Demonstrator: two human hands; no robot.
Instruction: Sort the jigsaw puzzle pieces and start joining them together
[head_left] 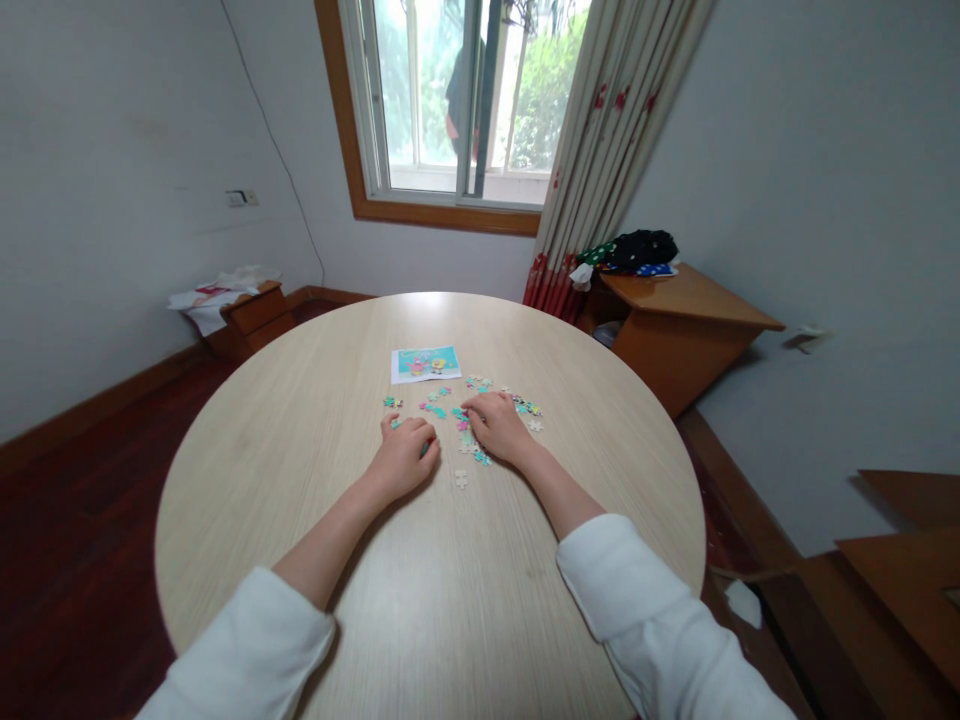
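Observation:
My left hand (406,455) rests on the table with its fingers curled. A bit of teal jigsaw puzzle piece (425,449) shows between its thumb and fingers, and another teal piece (395,424) lies by its fingertips. Over the scattered pieces to the right lies my right hand (495,422), fingers extended and slightly apart, the tips touching teal and pink puzzle pieces (463,426). Its palm hides part of the pile. Behind both hands is a picture sheet (427,364) with pink and yellow cartoon figures on blue. A pale puzzle piece (461,479) lies nearer me.
The round wooden table (285,420) carries more loose pieces, including a small cluster (393,402) to the left and several (529,407) beyond my right hand. A wooden cabinet (690,300) topped with dark cloth (637,250) stands behind right. A low stand (259,315) is at left.

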